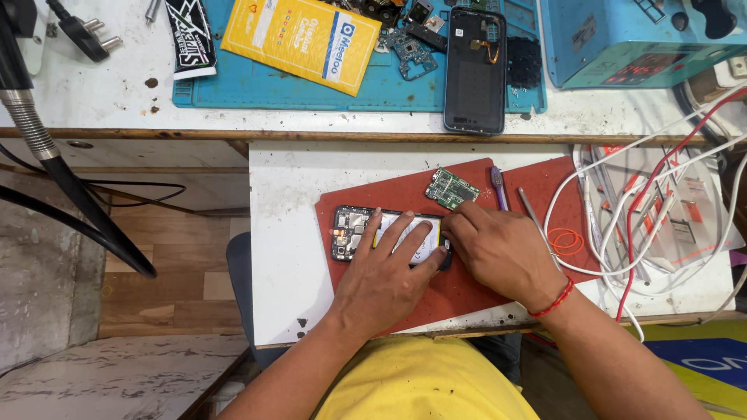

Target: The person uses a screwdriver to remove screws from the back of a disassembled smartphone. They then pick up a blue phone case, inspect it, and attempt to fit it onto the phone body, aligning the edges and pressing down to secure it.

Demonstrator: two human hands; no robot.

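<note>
**Steadying an opened phone while working at its right end**

The left hand (387, 268) is lying flat, fingers spread, across the opened black smartphone body with its pale battery exposed (366, 231), pressing it onto the red rubber work mat (459, 292) at the middle of the white surface (284, 257). The right hand (498, 249) is curling its fingertips (459, 218) against the phone's right end; whether they are pinching a part or a tool cannot be told, since the hand is hiding the contact. Neither hand is closing around anything that shows.

Good practice, as judged here: the flat palm is spreading its load over the battery rather than digging in with one finger, and any prying at the edge should stay shallow and away from the cell. A small green circuit board (451, 188), a purple-handled tool (498, 187) and a thin metal probe (535, 219) are lying on the mat just beyond the right hand, within easy reach. White and red cables (622, 202) are trailing nearby to the right.
</note>
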